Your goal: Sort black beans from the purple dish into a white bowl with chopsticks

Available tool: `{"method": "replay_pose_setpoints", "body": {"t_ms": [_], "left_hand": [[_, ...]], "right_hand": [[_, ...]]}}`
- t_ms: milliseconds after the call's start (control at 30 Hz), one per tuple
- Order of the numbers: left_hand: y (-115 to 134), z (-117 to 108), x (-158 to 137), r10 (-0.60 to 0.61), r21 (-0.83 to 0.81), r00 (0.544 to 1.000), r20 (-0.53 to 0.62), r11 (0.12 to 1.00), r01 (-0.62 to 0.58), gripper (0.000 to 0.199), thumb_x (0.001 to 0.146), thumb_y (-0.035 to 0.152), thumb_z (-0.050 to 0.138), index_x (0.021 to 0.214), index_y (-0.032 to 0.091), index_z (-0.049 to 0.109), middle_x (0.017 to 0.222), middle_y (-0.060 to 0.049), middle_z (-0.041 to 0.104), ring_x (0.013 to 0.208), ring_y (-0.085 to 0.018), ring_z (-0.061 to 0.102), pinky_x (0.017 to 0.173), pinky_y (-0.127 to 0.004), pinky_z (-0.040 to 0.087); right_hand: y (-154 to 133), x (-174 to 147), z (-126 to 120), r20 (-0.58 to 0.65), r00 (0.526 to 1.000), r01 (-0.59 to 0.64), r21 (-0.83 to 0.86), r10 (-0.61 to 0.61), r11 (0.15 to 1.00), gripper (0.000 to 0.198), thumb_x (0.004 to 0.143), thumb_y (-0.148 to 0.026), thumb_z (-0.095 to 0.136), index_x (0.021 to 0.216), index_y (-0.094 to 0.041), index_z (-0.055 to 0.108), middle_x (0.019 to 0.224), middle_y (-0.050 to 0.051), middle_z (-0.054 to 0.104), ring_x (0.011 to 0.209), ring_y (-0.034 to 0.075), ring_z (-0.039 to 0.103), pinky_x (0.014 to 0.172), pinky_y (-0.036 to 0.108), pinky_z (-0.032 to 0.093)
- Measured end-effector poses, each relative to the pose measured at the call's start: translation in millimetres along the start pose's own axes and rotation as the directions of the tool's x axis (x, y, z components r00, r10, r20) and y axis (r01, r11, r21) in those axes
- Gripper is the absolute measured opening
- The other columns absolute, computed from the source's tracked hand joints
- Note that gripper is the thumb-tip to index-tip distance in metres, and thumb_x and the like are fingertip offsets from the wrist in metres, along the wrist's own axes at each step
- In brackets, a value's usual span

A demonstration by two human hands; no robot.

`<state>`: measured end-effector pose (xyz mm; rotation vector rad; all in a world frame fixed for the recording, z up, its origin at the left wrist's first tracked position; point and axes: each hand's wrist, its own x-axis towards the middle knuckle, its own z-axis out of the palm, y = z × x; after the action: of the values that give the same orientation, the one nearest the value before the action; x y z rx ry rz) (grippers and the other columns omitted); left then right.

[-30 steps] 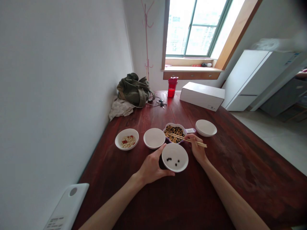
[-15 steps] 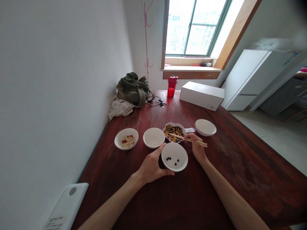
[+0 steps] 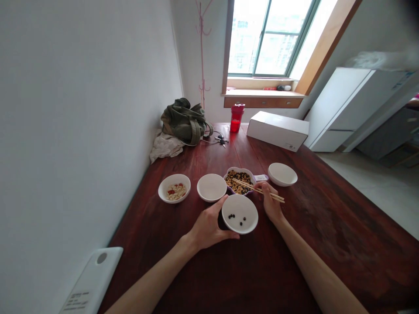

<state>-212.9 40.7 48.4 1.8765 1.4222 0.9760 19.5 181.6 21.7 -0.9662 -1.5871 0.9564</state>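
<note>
My left hand [image 3: 209,226] grips the left side of a white bowl [image 3: 240,205], which is tilted toward me with several black beans [image 3: 231,216] inside. Between the fingers of my right hand [image 3: 271,205] is a pair of chopsticks [image 3: 273,196]. Their tips reach into a purple-rimmed, scalloped dish [image 3: 253,177] of mixed black and yellow beans [image 3: 238,181]; whether they pinch a bean is too small to tell. Just left of that dish stands an empty white bowl [image 3: 211,186]. Farther left, another white bowl [image 3: 163,186] contains pale nuts or seeds with a few red pieces [image 3: 176,192].
Another white bowl [image 3: 283,173] sits at the right on the dark red wooden table [image 3: 343,226]. Toward the back are a green bag [image 3: 183,122], keys [image 3: 221,139], a red cup [image 3: 236,118] and a long white box [image 3: 278,130]. A wall [image 3: 81,109] borders the left side.
The whole view has shifted slightly. Both hands keep their holds, the left on the bowl and the right on the chopsticks, whose tips stay in the bean dish.
</note>
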Motion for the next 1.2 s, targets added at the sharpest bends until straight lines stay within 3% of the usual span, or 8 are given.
{"method": "replay_pose_setpoints", "body": {"t_ms": [400,1200], "left_hand": [[5,-2,1,-0.014,-0.010,1.000,0.002,1.000,0.014,0.124,0.058,0.054,0.095,0.160,0.025,0.031,0.159,-0.014,0.045,0.147,-0.036,0.043,0.124,-0.053,0.035],[3,1,1,0.017,-0.031,1.000,-0.002,0.999,-0.017,0.122,0.061,0.055,0.094,0.160,0.024,0.031,0.159,-0.013,0.045,0.146,-0.035,0.045,0.125,-0.050,0.035]], "right_hand": [[-5,-1,1,0.047,0.996,0.084,-0.047,-0.082,0.995,0.047,0.103,-0.056,0.041,0.084,-0.022,0.067,0.079,0.004,0.066,0.069,0.020,0.057,0.061,0.032,0.044],[-12,-1,2,0.040,0.991,0.135,-0.157,-0.130,0.978,0.039,0.102,-0.047,0.049,0.083,-0.021,0.071,0.080,0.005,0.072,0.077,0.021,0.066,0.074,0.034,0.051]]}}
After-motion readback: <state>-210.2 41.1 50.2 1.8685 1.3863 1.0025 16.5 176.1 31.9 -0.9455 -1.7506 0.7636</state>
